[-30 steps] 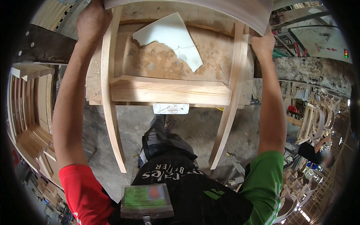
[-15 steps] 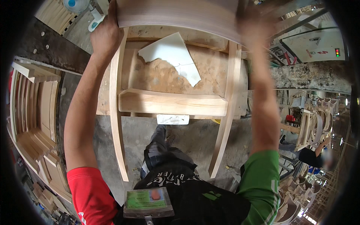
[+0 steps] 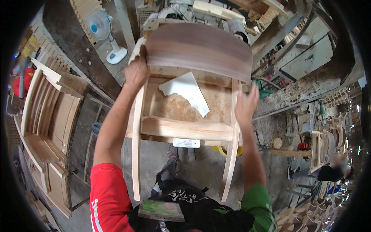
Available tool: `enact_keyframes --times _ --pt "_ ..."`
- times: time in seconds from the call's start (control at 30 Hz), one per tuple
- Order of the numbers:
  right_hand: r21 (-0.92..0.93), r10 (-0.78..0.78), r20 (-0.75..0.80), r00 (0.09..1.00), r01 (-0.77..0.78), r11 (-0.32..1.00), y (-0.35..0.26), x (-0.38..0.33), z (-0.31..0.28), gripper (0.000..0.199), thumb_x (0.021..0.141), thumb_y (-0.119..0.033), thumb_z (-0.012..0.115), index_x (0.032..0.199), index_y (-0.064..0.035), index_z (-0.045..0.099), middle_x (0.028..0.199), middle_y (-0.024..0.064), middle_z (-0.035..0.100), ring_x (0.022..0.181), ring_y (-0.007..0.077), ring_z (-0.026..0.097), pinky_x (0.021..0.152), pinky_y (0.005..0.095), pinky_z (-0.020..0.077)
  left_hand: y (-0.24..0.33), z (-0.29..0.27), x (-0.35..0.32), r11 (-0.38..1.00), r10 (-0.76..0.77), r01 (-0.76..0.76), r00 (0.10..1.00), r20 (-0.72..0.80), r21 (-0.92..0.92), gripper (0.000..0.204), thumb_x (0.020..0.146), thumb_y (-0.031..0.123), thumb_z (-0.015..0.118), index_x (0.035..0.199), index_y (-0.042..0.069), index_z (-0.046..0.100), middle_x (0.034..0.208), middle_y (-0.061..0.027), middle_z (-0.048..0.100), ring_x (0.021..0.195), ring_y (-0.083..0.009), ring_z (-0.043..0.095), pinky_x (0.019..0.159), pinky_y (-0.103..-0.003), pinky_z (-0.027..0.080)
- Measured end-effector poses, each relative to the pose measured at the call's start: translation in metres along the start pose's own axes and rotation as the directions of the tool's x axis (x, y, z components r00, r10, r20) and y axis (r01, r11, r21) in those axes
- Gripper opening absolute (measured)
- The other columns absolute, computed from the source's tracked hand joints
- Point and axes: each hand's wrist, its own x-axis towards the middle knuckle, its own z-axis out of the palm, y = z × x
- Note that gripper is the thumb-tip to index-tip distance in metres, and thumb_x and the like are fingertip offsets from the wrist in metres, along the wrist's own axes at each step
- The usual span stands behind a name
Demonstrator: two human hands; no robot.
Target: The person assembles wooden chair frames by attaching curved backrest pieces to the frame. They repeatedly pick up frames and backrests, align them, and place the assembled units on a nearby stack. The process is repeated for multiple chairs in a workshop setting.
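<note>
A pale wooden chair frame (image 3: 137, 154) lies on a worn wooden bench (image 3: 218, 106), its two long legs pointing toward me. At its far end is a wide, curved, darker wooden backrest panel (image 3: 199, 50). A crossrail (image 3: 187, 128) joins the legs. My left hand (image 3: 136, 73) is closed on the frame at the panel's left corner; its fingertips are partly hidden. Beside the right leg, below the panel's right corner, my right hand (image 3: 246, 106) has its fingers stretched and apart, holding nothing. A white, ragged-edged sheet (image 3: 187, 91) lies on the bench inside the frame.
A small white block (image 3: 186, 143) sits at the bench's near edge, with a yellow container (image 3: 222, 150) below. Stacked wooden chair parts (image 3: 48, 112) stand left. A fan (image 3: 101, 27) stands far left, a metal cabinet (image 3: 311, 58) far right. Another person (image 3: 328, 174) is at the right.
My right hand has come off the panel's right end and moved nearer me, opening. My left hand stays at the left corner. The view has shifted, showing more of the far side.
</note>
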Motion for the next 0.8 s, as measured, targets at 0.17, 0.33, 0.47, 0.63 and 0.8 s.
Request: enact_keyframes --times 0.17,0.33,0.47,0.63,0.8 --pt "0.185 0.466 0.5 0.73 -0.616 0.766 0.055 -0.231 -0.088 0.06 0.107 -0.027 0.05 0.155 0.0048 0.034 0.135 0.0234 0.061 0.128 0.0355 0.058 0.109 0.0438 0.0427 -0.026 -0.008 -0.088 0.983 -0.019 0.016 1.0 -0.019 -0.185 0.076 0.096 0.031 0.067 0.159 0.006 0.033 0.107 -0.024 0.07 0.095 -0.0417 0.069 0.081 -0.051 0.056" --pt "0.139 0.69 0.653 0.313 -0.945 0.297 0.045 -0.406 -0.149 0.061 0.107 -0.052 0.046 0.107 0.0059 0.064 0.085 0.0226 0.068 0.082 0.0278 0.071 0.074 0.0429 0.0534 -0.074 -0.034 -0.31 0.855 -0.271 0.353 0.929 0.252 -0.38 0.054 0.093 0.047 0.072 0.119 0.0 0.065 0.079 -0.0205 0.071 0.073 -0.0377 0.07 0.069 -0.046 0.055" --pt "0.067 0.707 0.491 0.509 -0.831 0.552 0.048 -0.414 -0.136 0.065 0.108 -0.055 0.042 0.099 0.0051 0.065 0.071 0.0142 0.063 0.057 0.0198 0.064 0.056 0.0368 0.0527 -0.047 -0.054 -0.459 0.387 -0.529 0.788 0.615 0.584 -0.479 0.066 0.098 0.064 0.058 0.102 -0.002 0.066 0.074 -0.0118 0.069 0.065 -0.024 0.067 0.061 -0.037 0.054" --pt "-0.024 0.725 0.528 0.443 -0.845 0.534 0.062 -0.358 -0.137 0.073 0.106 -0.059 0.042 0.093 0.0078 0.067 0.07 0.0174 0.065 0.056 0.0256 0.067 0.058 0.0409 0.0543 -0.021 -0.061 -0.447 0.295 -0.481 0.883 0.467 0.742 -0.365 0.07 0.099 0.067 0.054 0.099 -0.003 0.063 0.068 -0.0127 0.064 0.056 -0.0207 0.064 0.052 -0.036 0.051" --pt "0.117 0.644 0.517 0.564 -0.792 0.599 0.074 -0.271 -0.122 0.079 0.105 -0.063 0.042 0.099 0.0108 0.07 0.074 0.019 0.067 0.059 0.028 0.071 0.057 0.041 0.0548 -0.005 -0.041 -0.391 0.295 -0.453 0.824 0.567 0.688 -0.484 0.071 0.1 0.066 0.052 0.103 -0.004 0.062 0.065 -0.0118 0.061 0.054 -0.0206 0.063 0.05 -0.037 0.049"
